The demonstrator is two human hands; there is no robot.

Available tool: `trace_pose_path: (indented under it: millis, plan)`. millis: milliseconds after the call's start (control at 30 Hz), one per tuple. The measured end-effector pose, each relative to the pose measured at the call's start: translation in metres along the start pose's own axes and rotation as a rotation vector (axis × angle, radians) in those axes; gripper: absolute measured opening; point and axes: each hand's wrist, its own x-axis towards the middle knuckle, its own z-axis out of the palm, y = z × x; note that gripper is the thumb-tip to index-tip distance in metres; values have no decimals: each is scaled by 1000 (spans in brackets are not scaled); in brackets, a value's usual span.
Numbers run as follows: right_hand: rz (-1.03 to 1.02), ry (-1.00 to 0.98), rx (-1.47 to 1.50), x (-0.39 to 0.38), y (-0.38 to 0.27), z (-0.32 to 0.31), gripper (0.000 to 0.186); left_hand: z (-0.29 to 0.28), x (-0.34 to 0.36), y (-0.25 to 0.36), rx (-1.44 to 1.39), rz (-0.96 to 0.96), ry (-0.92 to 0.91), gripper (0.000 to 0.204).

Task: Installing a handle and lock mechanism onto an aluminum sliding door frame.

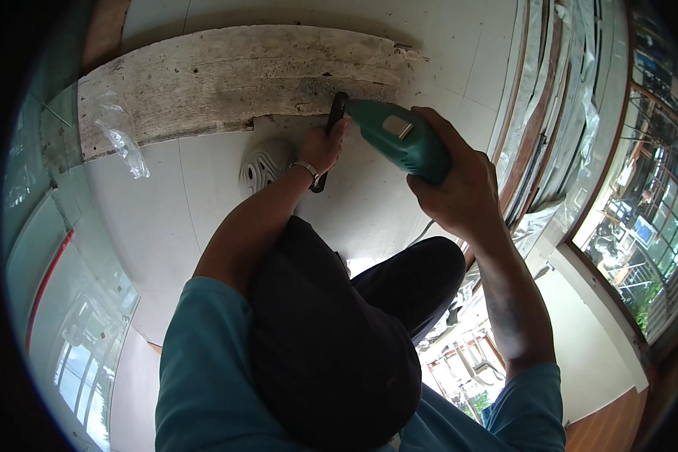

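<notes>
My left hand (323, 151), with a metal watch on the wrist, is closed around a narrow black bar (339, 103) held upright in the picture at the near edge of a worn wooden board (203, 79). In my right hand (457, 188) is a green power tool (395, 139), gripped from the side. Its front end points left at the bar's upper part; I cannot tell whether they touch. A grey slotted shoe (260, 169) shows beside my left wrist, below the board.
Crumpled clear plastic (124, 139) lies on the board's left end. Glass panels (53, 279) lean along the left. Long strips of wood and wrapped material (531, 113) line the right, beside a framed glass pane (633, 218). My bent legs fill the lower middle.
</notes>
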Motion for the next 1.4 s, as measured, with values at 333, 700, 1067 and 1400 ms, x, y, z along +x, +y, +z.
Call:
trace_pose_path:
  millis: [333, 700, 1067, 1400]
  plan:
    - [120, -25, 63, 19, 5, -6, 67, -3, 0, 0, -18, -5, -32, 48]
    - [68, 11, -28, 17, -12, -5, 66, -5, 0, -3, -1, 35, -32, 49]
    - [15, -18, -107, 14, -17, -5, 65, -5, 1, -3, 30, 34, 3, 49]
    - [-98, 15, -148, 6, -16, 3, 64, -3, 1, -3, 104, 89, 20, 49]
